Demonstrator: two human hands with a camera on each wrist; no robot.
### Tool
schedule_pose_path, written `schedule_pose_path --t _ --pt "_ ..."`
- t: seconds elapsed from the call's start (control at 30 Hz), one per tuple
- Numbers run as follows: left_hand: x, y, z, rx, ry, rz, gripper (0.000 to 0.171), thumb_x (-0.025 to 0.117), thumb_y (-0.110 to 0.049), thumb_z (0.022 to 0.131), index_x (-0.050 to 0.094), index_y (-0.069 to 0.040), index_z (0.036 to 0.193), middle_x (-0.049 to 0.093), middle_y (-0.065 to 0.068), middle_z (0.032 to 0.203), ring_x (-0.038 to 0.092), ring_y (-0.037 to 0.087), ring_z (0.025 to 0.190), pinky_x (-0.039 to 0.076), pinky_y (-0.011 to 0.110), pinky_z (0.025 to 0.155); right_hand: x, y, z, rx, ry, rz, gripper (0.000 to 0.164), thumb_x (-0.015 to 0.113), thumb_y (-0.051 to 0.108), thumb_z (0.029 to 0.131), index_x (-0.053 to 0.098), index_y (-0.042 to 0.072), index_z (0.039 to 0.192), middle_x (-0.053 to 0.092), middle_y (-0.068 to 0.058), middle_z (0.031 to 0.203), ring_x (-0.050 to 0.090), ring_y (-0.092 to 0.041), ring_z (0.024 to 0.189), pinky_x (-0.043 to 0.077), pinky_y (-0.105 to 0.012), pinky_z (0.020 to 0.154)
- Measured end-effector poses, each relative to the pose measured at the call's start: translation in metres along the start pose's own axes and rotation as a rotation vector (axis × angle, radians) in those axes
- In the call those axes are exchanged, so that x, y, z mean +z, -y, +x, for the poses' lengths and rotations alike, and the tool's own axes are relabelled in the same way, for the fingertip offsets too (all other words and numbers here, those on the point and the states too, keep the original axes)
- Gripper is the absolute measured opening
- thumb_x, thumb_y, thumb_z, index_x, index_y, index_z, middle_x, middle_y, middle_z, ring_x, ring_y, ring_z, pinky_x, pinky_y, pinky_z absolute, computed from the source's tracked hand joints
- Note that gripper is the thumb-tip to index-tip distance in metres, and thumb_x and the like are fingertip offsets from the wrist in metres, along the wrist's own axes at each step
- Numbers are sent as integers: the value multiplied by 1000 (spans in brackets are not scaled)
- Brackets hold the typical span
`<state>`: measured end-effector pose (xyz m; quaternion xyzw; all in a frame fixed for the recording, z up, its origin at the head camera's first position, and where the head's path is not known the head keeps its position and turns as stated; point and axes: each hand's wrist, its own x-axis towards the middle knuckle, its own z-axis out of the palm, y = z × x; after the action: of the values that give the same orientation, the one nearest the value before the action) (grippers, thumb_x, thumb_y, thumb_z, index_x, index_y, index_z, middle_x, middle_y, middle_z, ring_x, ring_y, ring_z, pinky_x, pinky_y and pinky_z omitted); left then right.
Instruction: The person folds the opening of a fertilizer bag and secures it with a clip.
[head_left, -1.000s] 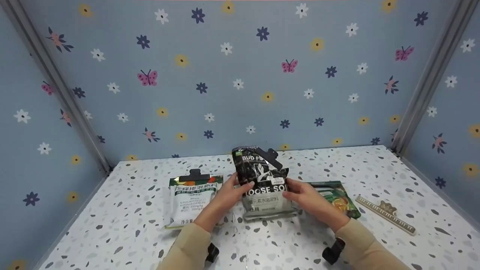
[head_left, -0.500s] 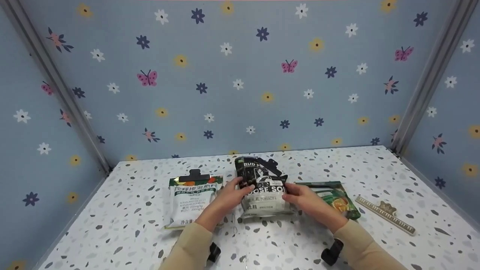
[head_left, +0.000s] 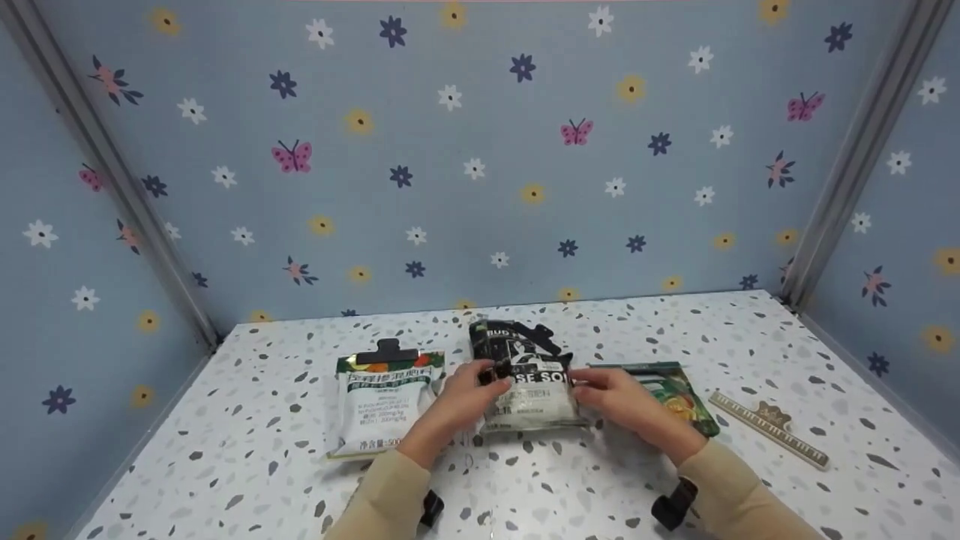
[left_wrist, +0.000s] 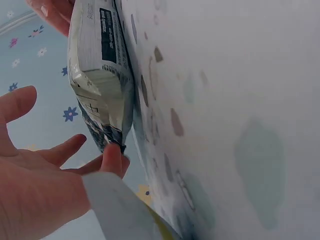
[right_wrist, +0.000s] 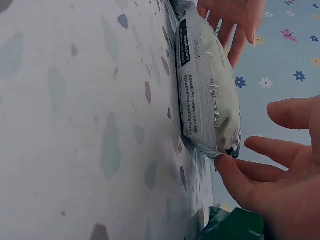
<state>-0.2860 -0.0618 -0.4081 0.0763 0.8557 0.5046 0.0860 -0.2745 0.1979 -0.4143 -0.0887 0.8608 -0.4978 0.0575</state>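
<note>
A black and pale grey fertilizer bag (head_left: 529,405) lies on the table in the head view, its printed face up. A black clip (head_left: 537,337) sits across its upper right corner. My left hand (head_left: 469,394) is at the bag's left side; in the left wrist view the thumb (left_wrist: 22,102) stands away from it and a fingertip is right at its edge. On the other side is my right hand (head_left: 615,401). Its fingers are loosely extended in the right wrist view, the thumb (right_wrist: 295,114) apart, and one fingertip meets the bag's lower corner.
A white fertilizer bag (head_left: 382,409) with a black clip (head_left: 387,351) lies to the left, close to my left forearm. A green pouch (head_left: 679,390) is partly under my right hand, and a ruler-like clip (head_left: 772,427) lies farther right. A flowered wall (head_left: 480,202) rises behind.
The black and grey bag has gone from tilted up to lying flat, its top coming down toward the table. My hands have loosened from its sides. The other things stay put.
</note>
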Motion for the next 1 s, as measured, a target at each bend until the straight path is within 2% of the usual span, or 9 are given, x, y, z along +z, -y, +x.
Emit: schedule_pose_path --t 0.1,0.23,0.37,0.47,0.63,0.77,0.87,1.0 --pt "8 -6 0 70 -77 27 52 62 -35 99 51 -8 142 47 15 143 42 36 133 36 54 107 -8 0 -3 -31 -12 -38 41 63 19 98 60 7 137 60 -15 135 58 -33 120 41 -52 104" --pt "20 -18 1 148 -144 -53 35 62 -31 100 60 -10 128 58 6 123 56 23 112 48 45 91 -19 -1 -8 -57 -14 -31 39 60 18 101 59 5 138 57 -16 139 56 -34 123 42 -52 104" --pt "32 -31 0 198 -129 -123 26 63 -29 100 63 -11 118 62 0 115 60 16 101 50 38 82 -30 -3 -10 -69 -20 -18 38 58 18 102 58 4 138 56 -17 139 55 -34 125 41 -51 105" --pt "42 -42 1 211 -77 -147 23 65 -28 99 64 -12 115 62 0 115 61 15 100 51 37 81 -42 -6 -13 -79 -42 -31 39 59 21 102 59 4 137 58 -17 137 55 -33 124 41 -50 105" --pt "63 -59 6 168 32 -167 31 67 -30 96 63 -15 122 62 -1 119 60 17 109 50 38 91 -70 -13 -23 -36 -79 -61 44 59 28 102 56 6 140 56 -20 137 56 -34 122 42 -52 102" --pt "79 -68 12 98 101 -220 43 68 -33 95 58 -13 132 61 2 126 57 22 116 45 43 101 -94 -23 -30 28 -104 -148 48 57 31 103 51 7 144 48 -23 145 43 -40 134 35 -59 106" --pt "90 -74 17 43 127 -277 50 69 -34 94 55 -12 138 57 8 134 57 26 119 42 46 104 -108 -33 -32 72 -105 -181 51 55 31 104 46 5 148 39 -27 150 34 -45 139 33 -64 106" --pt "104 -78 24 -6 131 -325 56 69 -34 94 50 -12 143 49 15 144 51 31 127 39 49 107 -118 -47 -32 140 -98 -116 56 53 31 104 40 3 150 34 -29 153 34 -46 138 35 -62 105"
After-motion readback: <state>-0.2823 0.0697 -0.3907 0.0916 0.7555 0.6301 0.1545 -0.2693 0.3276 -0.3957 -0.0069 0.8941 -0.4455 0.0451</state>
